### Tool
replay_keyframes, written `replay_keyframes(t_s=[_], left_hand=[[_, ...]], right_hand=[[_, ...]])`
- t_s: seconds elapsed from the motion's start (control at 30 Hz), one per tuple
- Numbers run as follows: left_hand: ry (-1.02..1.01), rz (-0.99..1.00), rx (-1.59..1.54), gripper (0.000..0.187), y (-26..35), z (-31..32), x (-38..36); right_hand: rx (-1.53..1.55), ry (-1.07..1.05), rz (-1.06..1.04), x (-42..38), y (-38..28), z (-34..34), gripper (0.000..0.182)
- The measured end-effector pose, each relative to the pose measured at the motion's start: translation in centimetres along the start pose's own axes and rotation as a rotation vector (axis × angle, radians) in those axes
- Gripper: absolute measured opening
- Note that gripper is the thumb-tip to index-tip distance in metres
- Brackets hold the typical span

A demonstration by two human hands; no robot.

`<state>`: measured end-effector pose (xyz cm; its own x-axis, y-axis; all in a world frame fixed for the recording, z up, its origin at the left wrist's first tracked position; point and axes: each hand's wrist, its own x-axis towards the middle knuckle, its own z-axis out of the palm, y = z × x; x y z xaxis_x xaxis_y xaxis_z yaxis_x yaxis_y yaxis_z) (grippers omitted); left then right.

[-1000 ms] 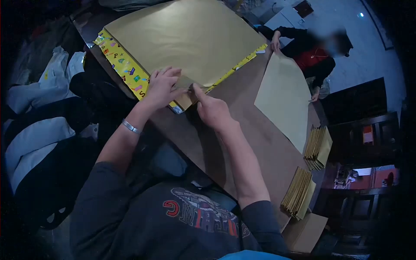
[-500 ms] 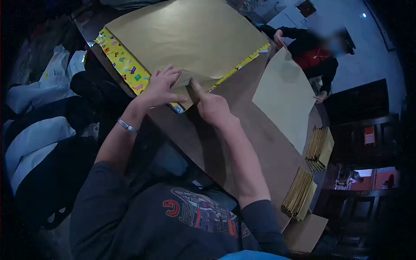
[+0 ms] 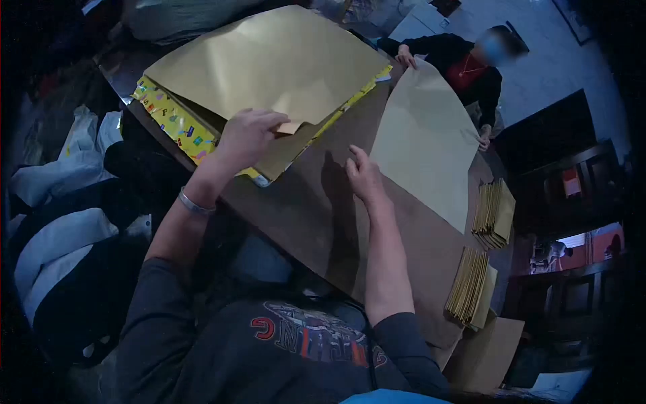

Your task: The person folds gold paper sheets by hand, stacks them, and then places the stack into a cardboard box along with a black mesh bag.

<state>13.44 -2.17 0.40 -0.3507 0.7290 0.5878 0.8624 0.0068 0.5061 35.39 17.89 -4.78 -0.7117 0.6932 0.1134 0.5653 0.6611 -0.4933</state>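
I see a red-shirted co-worker (image 3: pixel 464 73) between one and two o'clock, one bundle of folded brown paper (image 3: pixel 492 214) at three, another bundle (image 3: pixel 468 286) at four, a dark panelled door (image 3: pixel 562 301) beyond it, and crumpled white material (image 3: pixel 70 239) near nine.

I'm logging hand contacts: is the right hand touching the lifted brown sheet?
No, the right hand is apart from the brown sheet, while the left hand holds its near corner.
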Motion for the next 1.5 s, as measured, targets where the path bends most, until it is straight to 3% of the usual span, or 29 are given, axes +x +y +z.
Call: replay_keyframes(t_s=[0.1,0.17,0.23,0.3,0.33,0.37,0.43,0.5,0.53,0.57,0.6,0.63,0.67,0.73,0.77,0.8,0.87,0.93,0.97,1.0,1.03,1.17,1.27,1.33,1.37,1.5], left_hand=[[-0.036,0.148,0.006,0.016,1.0,1.3,-0.9],[-0.050,0.246,0.031,0.011,2.2,2.5,-2.7],[-0.233,0.248,0.043,0.009,5.1,2.9,-4.4],[-0.215,0.359,0.065,0.010,7.6,4.3,-7.0],[-0.256,0.394,0.011,0.010,9.0,4.9,-8.4],[-0.296,0.424,-0.039,0.010,10.2,5.5,-9.8],[-0.572,0.395,-0.161,0.022,12.5,6.6,-12.4],[-0.579,0.454,-0.214,0.023,14.1,7.3,-14.2],[-0.819,0.445,-0.188,0.030,15.0,7.5,-14.2],[-0.817,0.432,-0.181,0.030,14.8,7.3,-14.0],[-0.898,0.487,-0.303,0.036,14.4,6.8,-13.4],[-0.976,0.539,-0.430,0.042,14.0,6.1,-12.3],[-1.206,0.347,-0.445,0.052,14.1,3.4,-8.3],[-0.620,0.215,-0.420,0.051,8.5,2.6,-6.2],[-0.455,0.070,-0.410,0.050,4.7,2.9,-4.8],[-0.389,-0.195,-0.328,0.046,3.5,0.1,-1.7],[-0.069,-0.236,0.201,0.045,-5.1,-0.6,1.6],[-0.015,-0.404,0.508,0.053,-12.1,-1.1,3.3],[-0.009,-0.393,0.507,0.053,-13.8,-1.7,3.6],[-0.150,-0.522,0.521,0.061,-14.6,-2.4,4.1],[-0.290,-0.649,0.535,0.068,-15.3,-2.6,4.6],[-0.294,-0.713,0.502,0.076,-14.9,-2.8,5.2],[-0.356,-0.768,0.267,0.081,-14.8,-3.2,5.4],[-0.222,-0.820,0.273,0.062,-14.0,-3.5,5.7],[-0.272,-0.859,-0.060,0.053,-16.9,-3.1,5.3],[-0.267,-0.917,0.195,0.042,-15.5,-2.0,6.0]], right_hand=[[0.149,0.035,0.068,1.1,5.0,0.0,0.042],[0.338,0.052,0.246,1.3,6.8,-0.5,0.037],[0.442,0.043,0.319,2.6,11.1,1.1,0.037],[0.627,0.085,0.508,1.9,9.8,-0.4,0.042],[0.682,0.049,0.619,0.5,5.7,-3.0,0.048],[0.687,0.041,0.619,0.4,6.5,-2.7,0.048],[0.688,0.009,0.713,0.8,8.8,-2.1,0.047],[0.641,0.027,0.674,0.1,9.2,-1.3,0.042],[0.553,0.023,0.637,0.0,9.8,-0.7,0.038],[0.464,0.026,0.596,-0.3,10.4,0.0,0.034],[0.695,0.075,0.604,-0.9,9.3,-0.3,0.030],[0.696,0.061,0.599,-1.1,9.0,-0.5,0.030],[0.702,0.049,0.580,-1.3,9.1,-0.7,0.029],[0.715,0.036,0.562,-1.5,9.3,-0.6,0.029],[0.736,0.061,0.578,-1.5,9.3,-0.5,0.029],[0.758,0.090,0.593,-1.5,9.3,-0.4,0.029],[0.769,0.091,0.594,-1.5,9.4,0.0,0.029],[0.776,0.104,0.590,-1.3,9.9,0.3,0.028],[0.806,0.111,0.583,-1.4,10.3,0.6,0.027],[0.837,0.117,0.576,-1.5,10.4,0.7,0.026],[0.843,0.128,0.570,-1.6,10.5,0.7,0.026],[0.881,0.162,0.584,-1.8,10.5,0.4,0.023],[0.841,0.198,0.614,-1.6,11.2,0.4,0.024],[0.830,0.226,0.648,-1.8,11.7,0.3,0.025],[0.758,0.230,0.625,-2.0,11.9,0.3,0.028],[0.735,0.373,0.570,-3.4,10.1,-0.8,0.033]])
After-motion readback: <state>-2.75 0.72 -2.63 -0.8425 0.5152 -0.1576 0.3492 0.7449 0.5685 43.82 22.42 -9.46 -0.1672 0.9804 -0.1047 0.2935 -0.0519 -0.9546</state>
